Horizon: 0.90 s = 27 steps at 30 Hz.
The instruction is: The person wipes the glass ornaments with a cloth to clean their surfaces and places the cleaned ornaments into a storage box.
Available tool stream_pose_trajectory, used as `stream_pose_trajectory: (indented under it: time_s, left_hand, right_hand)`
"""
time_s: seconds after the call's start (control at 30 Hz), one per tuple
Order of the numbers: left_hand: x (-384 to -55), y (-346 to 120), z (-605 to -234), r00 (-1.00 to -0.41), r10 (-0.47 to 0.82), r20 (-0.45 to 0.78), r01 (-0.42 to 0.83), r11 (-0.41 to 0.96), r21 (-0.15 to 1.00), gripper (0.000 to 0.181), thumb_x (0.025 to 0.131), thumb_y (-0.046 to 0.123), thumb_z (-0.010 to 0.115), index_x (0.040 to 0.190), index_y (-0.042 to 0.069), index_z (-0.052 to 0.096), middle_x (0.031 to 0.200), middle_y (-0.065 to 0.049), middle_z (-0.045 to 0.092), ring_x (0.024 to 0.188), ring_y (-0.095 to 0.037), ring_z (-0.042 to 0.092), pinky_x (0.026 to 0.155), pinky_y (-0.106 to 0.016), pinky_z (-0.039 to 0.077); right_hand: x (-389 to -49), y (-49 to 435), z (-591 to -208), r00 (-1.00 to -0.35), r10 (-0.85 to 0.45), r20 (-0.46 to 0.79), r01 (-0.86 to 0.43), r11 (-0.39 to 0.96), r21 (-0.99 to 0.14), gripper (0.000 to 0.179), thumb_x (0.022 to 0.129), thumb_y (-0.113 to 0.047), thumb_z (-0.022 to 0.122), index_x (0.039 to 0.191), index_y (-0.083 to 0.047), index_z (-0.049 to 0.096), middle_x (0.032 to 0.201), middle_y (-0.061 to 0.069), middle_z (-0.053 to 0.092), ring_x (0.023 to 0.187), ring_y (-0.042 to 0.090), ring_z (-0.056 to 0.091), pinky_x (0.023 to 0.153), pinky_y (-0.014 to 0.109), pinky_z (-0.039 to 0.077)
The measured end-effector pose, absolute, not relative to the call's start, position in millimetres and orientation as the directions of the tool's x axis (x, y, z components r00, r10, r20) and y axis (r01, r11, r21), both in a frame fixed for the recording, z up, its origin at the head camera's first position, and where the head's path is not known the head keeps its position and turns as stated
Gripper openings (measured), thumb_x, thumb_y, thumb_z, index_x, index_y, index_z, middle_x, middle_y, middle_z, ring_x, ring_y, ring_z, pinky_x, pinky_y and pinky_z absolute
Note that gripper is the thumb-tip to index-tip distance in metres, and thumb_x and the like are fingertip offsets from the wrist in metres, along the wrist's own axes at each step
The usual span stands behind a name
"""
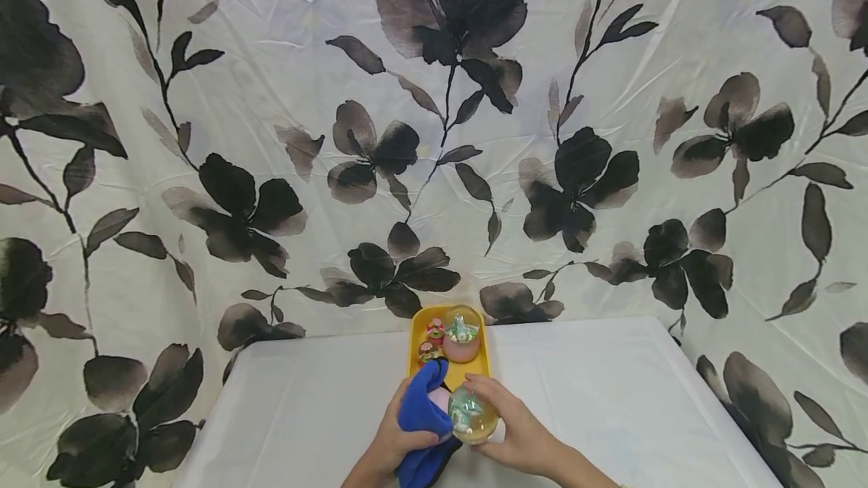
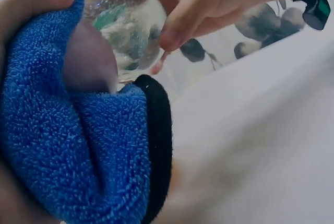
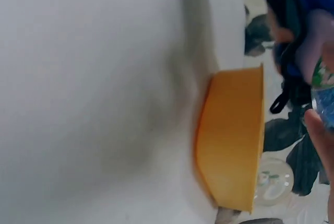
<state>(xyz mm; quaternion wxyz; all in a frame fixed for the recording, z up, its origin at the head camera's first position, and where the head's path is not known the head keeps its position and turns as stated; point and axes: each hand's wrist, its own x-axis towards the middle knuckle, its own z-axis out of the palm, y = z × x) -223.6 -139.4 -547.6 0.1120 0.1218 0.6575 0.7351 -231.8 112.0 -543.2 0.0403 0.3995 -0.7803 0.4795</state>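
Over the table, both hands hold a snow globe [image 1: 472,414] tilted on its side, its clear dome toward the right and its pink base [image 2: 90,59] toward the left. My left hand [image 1: 391,437] grips a blue cloth [image 1: 422,407] with a black edge, folded around the base. Fingers and thumb of my right hand [image 1: 521,434] curl about the clear dome, which has green and white shapes inside. Part of the base is hidden under the cloth. The right wrist view catches only a piece of the globe at its right edge.
Just beyond the hands sits a yellow tray [image 3: 229,135] on the white-covered table [image 1: 583,375]. It holds another snow globe [image 1: 463,339] with a pink base and two small colourful figurines [image 1: 435,330]. A flowered cloth [image 1: 475,194] hangs behind the table.
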Motion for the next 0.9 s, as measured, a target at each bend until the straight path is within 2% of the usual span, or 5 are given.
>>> stream_pose_trajectory:
  time_s: [0.1, 0.23, 0.4, 0.7, 0.9]
  left_hand:
    - [-224.1, -138.7, -546.9, -0.936, 0.353, 0.016, -0.024, -0.110, 0.994, 0.085, 0.076, 0.013, 0.077, 0.147, 0.013, 0.031, 0.131, -0.015, 0.048, 0.112, -0.030, 0.051, 0.092, -0.042, 0.046]
    - [-222.2, -139.1, -548.7, -0.928, 0.373, -0.004, -0.038, -0.085, 0.996, 0.082, 0.077, 0.015, 0.077, 0.145, 0.013, 0.031, 0.130, -0.016, 0.048, 0.112, -0.031, 0.053, 0.092, -0.044, 0.046]
    - [-219.3, -142.4, -552.7, -0.936, 0.350, 0.042, 0.010, -0.095, 0.995, 0.084, 0.072, 0.011, 0.079, 0.143, 0.011, 0.034, 0.130, -0.018, 0.047, 0.110, -0.031, 0.053, 0.090, -0.042, 0.047]
    - [-223.9, -142.3, -550.1, -0.906, 0.420, 0.051, -0.039, -0.203, 0.978, 0.084, 0.077, 0.014, 0.074, 0.147, 0.015, 0.028, 0.130, -0.017, 0.047, 0.113, -0.032, 0.050, 0.093, -0.041, 0.045]
    - [-222.6, -141.2, -544.4, -0.890, 0.455, -0.022, -0.072, -0.092, 0.993, 0.087, 0.075, 0.016, 0.076, 0.147, 0.014, 0.028, 0.133, -0.016, 0.046, 0.114, -0.031, 0.050, 0.092, -0.040, 0.045]
  right_hand:
    - [-232.1, 111.7, -546.4, -0.656, -0.552, 0.515, -0.705, 0.202, -0.680, 0.084, 0.074, -0.019, 0.086, 0.144, -0.018, 0.039, 0.136, 0.001, 0.050, 0.116, 0.018, 0.055, 0.086, 0.032, 0.052]
    - [-229.8, 107.0, -547.2, -0.774, -0.488, 0.403, -0.546, 0.194, -0.815, 0.062, 0.078, -0.025, 0.082, 0.131, -0.016, 0.051, 0.113, -0.002, 0.063, 0.089, 0.011, 0.063, 0.061, 0.027, 0.054]
    - [-225.3, 100.6, -543.6, -0.862, -0.465, 0.204, -0.336, 0.221, -0.915, 0.047, 0.086, -0.030, 0.072, 0.127, -0.015, 0.055, 0.106, -0.004, 0.066, 0.085, 0.010, 0.064, 0.062, 0.028, 0.055]
    - [-229.3, 111.1, -539.7, -0.541, -0.604, 0.585, -0.825, 0.247, -0.508, 0.090, 0.070, -0.019, 0.089, 0.145, -0.013, 0.038, 0.143, 0.003, 0.043, 0.118, 0.019, 0.056, 0.091, 0.034, 0.049]
    - [-231.9, 111.4, -536.4, -0.674, -0.568, 0.472, -0.677, 0.220, -0.702, 0.073, 0.074, -0.033, 0.085, 0.135, -0.018, 0.048, 0.118, -0.004, 0.060, 0.097, 0.011, 0.062, 0.066, 0.025, 0.054]
